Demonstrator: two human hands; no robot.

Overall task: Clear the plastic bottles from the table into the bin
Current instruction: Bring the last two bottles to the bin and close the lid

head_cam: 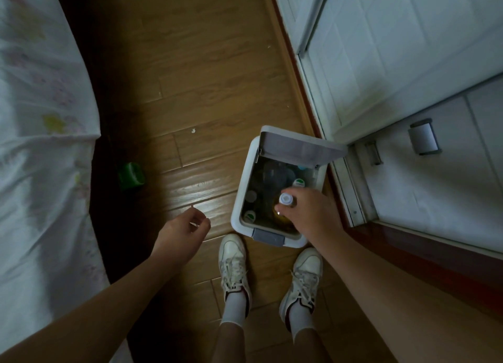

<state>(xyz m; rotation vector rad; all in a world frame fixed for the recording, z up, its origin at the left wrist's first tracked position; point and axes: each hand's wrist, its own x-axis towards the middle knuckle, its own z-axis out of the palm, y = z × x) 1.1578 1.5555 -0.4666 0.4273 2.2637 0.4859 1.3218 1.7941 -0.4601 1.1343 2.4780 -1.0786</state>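
Wood floor [196, 71]; open bin [239, 199] holds bottles [298, 183].

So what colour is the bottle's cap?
White. The head view shows the cap on the bottle in the right hand.

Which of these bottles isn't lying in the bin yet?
The white-capped bottle, which the right hand grips upright above the opening of the bin; the rest lie lower down inside it.

The right hand [310, 213] hides most of the bottle [285, 199].
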